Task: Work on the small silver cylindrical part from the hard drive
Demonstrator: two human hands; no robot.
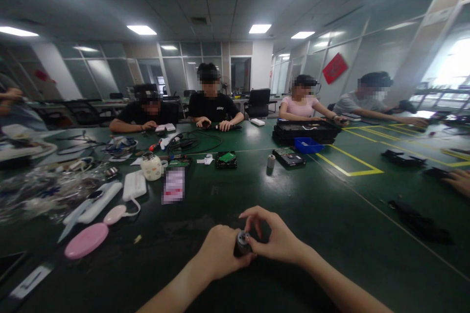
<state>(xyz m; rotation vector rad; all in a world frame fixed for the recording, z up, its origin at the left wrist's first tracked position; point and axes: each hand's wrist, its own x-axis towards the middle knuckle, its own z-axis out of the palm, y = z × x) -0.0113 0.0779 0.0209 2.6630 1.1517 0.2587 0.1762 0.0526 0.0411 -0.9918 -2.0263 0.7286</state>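
Observation:
A small metal cylinder [243, 240], like a little motor, stands upright between my hands over the dark green table [205, 279]. My left hand [223, 250] is wrapped round its side, with the thumb in front. At its top, the thumb of my right hand [273, 235] touches the end face, and the index finger arches over it in a loose pinch. Whether a tiny part sits between those right fingertips is too small to tell. Farther off stands a similar cylinder [270, 161], beside a hard drive [289, 157].
Pink round lid [86, 240], white power bank [134, 185], floral cup [151, 166] and plastic bags [55, 190] lie left. Beyond are a drive with a green board [226, 159], a blue tray [308, 145] and black trays [304, 132]. Several people sit around the table.

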